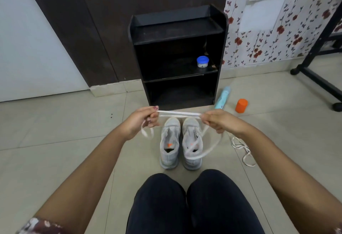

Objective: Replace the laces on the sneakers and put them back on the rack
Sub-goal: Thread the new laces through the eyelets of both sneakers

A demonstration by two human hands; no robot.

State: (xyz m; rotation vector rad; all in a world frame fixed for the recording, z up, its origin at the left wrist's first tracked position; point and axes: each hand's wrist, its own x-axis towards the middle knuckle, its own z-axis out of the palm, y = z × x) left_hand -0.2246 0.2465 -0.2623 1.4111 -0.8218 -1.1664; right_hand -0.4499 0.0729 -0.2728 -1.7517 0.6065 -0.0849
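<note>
A tiled floor (55,122) holds two sneakers (180,141) before a rack (177,56). Both hands, left (142,122) and right (220,122), pinch a lace (178,113) taut between them.

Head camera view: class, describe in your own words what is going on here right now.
A seated person pinches a white lace in the left hand and the right hand. Two strands of it are pulled taut between the hands, above a pair of grey sneakers standing on the floor. A second lace lies loose on the tiles to the right. The sneakers are not yet on the black rack ahead, where a blue-lidded jar sits on the middle shelf.
</note>
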